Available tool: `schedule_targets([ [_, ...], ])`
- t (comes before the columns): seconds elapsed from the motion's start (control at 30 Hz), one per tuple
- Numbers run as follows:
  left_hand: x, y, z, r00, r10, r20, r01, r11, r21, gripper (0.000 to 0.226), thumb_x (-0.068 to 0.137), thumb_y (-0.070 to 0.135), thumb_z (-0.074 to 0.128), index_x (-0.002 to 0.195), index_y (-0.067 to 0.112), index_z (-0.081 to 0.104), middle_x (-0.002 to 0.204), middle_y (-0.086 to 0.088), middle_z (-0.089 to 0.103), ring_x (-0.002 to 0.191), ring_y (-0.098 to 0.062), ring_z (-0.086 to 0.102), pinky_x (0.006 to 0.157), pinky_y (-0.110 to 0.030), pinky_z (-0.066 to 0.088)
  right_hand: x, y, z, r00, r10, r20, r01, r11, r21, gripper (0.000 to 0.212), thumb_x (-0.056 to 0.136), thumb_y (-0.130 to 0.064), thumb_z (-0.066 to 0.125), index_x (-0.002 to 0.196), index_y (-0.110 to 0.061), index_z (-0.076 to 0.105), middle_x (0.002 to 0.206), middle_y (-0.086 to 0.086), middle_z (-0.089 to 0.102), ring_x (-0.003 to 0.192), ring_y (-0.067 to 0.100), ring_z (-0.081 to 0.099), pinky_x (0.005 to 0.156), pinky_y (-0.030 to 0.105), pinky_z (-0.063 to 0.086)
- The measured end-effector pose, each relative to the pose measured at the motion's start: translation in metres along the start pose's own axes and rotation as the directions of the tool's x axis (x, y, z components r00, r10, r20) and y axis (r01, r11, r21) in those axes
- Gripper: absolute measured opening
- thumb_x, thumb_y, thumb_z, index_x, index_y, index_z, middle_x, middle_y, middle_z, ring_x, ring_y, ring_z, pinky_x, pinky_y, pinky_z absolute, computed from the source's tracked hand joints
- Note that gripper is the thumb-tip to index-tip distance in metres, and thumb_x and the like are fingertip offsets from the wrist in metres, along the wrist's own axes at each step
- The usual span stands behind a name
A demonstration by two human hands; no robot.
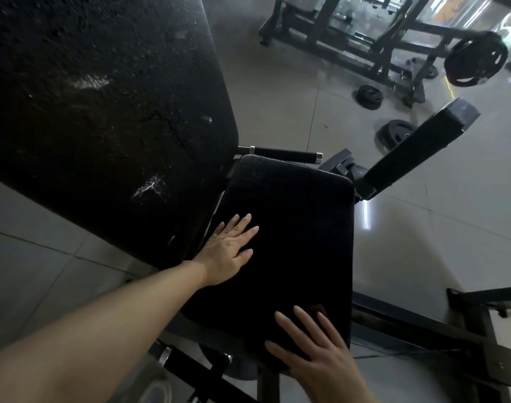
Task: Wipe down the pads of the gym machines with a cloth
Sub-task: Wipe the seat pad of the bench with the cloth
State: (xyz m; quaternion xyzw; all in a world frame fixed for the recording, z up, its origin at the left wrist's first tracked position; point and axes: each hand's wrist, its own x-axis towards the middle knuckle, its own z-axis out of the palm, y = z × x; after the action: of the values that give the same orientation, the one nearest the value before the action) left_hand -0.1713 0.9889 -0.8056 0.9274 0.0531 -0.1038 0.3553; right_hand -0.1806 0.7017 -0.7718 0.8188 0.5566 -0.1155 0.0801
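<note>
Right hand [321, 350]: nearest the camera, fingers straight and spread, lying flat on the near edge of the seat pad; a dark brownish patch shows under the fingertips, perhaps a cloth, too dim to tell.
Left hand [228, 248]: fingers straight, palm flat on the left side of the seat pad, forearm reaching in from the lower left.
Grip: both hands are flat and uncurled, clasping nothing.
Seat pad [292, 234]: black, rectangular with rounded corners, under both hands, in the middle of the view.
Back pad [103, 112]: large, black, worn and cracked with pale scuffs, rising just left of the seat pad.
Handle [283, 155]: black bar with metal ends, just beyond the far edge of the seat pad.
Arm pad [423, 149]: black, angled up and right, beyond the seat pad's far right corner.
Floor [452, 228]: grey glossy tiles.
Weight plates [393, 133]: lying on the floor further back.
Far machine [379, 39]: dark frame at the top right, carrying a plate.
</note>
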Motion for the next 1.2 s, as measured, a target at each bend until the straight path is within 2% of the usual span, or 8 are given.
schedule_targets([
  [0.1, 0.001, 0.000, 0.002, 0.999, -0.019, -0.030, 0.018, 0.999, -0.046, 0.055, 0.102, 0.036, 0.035, 0.151, 0.029, 0.012, 0.159, 0.011, -0.009, 0.140, 0.000, -0.020, 0.112, -0.022, -0.015, -0.017, 0.022, 0.000, 0.998, 0.051, -0.024, -0.050, 0.998, 0.046, 0.053, 0.096, -0.055, 0.033, 0.147, -0.047, 0.021, 0.159, -0.006, 0.017, 0.146, 0.022, 0.014, 0.114, 0.041, 0.015],
  [0.17, 0.004, 0.003, 0.003, 0.995, -0.078, -0.067, 0.071, 0.993, -0.099, 0.057, 0.102, 0.039, 0.033, 0.152, 0.028, 0.008, 0.159, 0.010, -0.012, 0.140, 0.000, -0.020, 0.112, -0.022, -0.014, -0.009, 0.035, -0.003, 0.965, 0.256, -0.050, -0.245, 0.957, 0.154, 0.050, 0.098, -0.056, 0.021, 0.147, -0.049, 0.013, 0.160, -0.008, 0.008, 0.148, 0.021, 0.003, 0.118, 0.040, 0.012],
  [0.27, 0.009, 0.012, 0.006, 0.978, -0.192, -0.078, 0.189, 0.981, -0.046, 0.062, 0.101, 0.046, 0.027, 0.151, 0.027, -0.003, 0.156, 0.009, -0.024, 0.136, -0.001, -0.027, 0.111, -0.024, -0.016, 0.026, 0.055, -0.017, 0.778, 0.628, -0.009, -0.579, 0.723, 0.377, 0.054, 0.094, -0.056, 0.016, 0.144, -0.053, -0.004, 0.158, -0.015, -0.015, 0.146, 0.018, -0.013, 0.118, 0.046, 0.020],
  [0.33, 0.013, 0.018, 0.010, 0.963, -0.253, -0.095, 0.260, 0.963, 0.067, 0.064, 0.100, 0.050, 0.023, 0.150, 0.027, -0.011, 0.153, 0.007, -0.030, 0.135, -0.004, -0.031, 0.112, -0.027, -0.017, 0.051, 0.069, -0.025, 0.710, 0.703, 0.046, -0.655, 0.635, 0.410, 0.055, 0.096, -0.050, 0.020, 0.146, -0.048, -0.001, 0.159, -0.011, -0.016, 0.146, 0.021, -0.014, 0.118, 0.044, 0.021],
  [0.67, 0.031, 0.020, 0.013, 0.952, -0.268, -0.149, 0.304, 0.893, 0.332, 0.069, 0.094, 0.059, 0.011, 0.143, 0.026, -0.024, 0.150, -0.006, -0.036, 0.139, -0.020, -0.032, 0.117, -0.041, -0.014, 0.118, 0.122, -0.038, 0.639, 0.765, 0.075, -0.735, 0.580, 0.351, 0.056, 0.102, -0.040, 0.023, 0.152, -0.031, -0.001, 0.160, 0.001, -0.013, 0.146, 0.030, -0.013, 0.120, 0.042, 0.000],
  [0.93, 0.030, 0.022, 0.012, 0.953, -0.251, -0.172, 0.298, 0.887, 0.354, 0.068, 0.090, 0.061, 0.004, 0.141, 0.027, -0.027, 0.150, -0.005, -0.037, 0.139, -0.019, -0.033, 0.116, -0.040, -0.016, 0.171, 0.181, -0.056, 0.575, 0.811, 0.112, -0.749, 0.465, 0.473, 0.056, 0.102, -0.038, 0.027, 0.153, -0.029, 0.005, 0.161, 0.002, -0.010, 0.146, 0.033, -0.008, 0.119, 0.046, 0.003],
  [1.03, 0.030, 0.023, 0.013, 0.956, -0.232, -0.178, 0.283, 0.889, 0.359, 0.071, 0.082, 0.062, -0.009, 0.140, 0.026, -0.029, 0.149, -0.006, -0.038, 0.138, -0.020, -0.034, 0.116, -0.041, -0.016, 0.199, 0.198, -0.069, 0.555, 0.824, 0.117, -0.789, 0.475, 0.390, 0.054, 0.102, -0.040, 0.027, 0.153, -0.031, 0.012, 0.161, -0.002, -0.006, 0.147, 0.032, -0.008, 0.118, 0.049, 0.001],
  [1.2, 0.032, 0.022, 0.018, 0.952, -0.230, -0.201, 0.292, 0.879, 0.377, 0.073, 0.081, 0.061, -0.011, 0.142, 0.024, -0.028, 0.148, -0.008, -0.039, 0.139, -0.022, -0.033, 0.116, -0.042, -0.015, 0.253, 0.180, -0.082, 0.722, 0.685, 0.099, -0.679, 0.673, 0.295, 0.057, 0.098, -0.049, 0.033, 0.151, -0.038, 0.014, 0.160, -0.011, 0.004, 0.147, 0.025, -0.006, 0.116, 0.049, -0.005],
])
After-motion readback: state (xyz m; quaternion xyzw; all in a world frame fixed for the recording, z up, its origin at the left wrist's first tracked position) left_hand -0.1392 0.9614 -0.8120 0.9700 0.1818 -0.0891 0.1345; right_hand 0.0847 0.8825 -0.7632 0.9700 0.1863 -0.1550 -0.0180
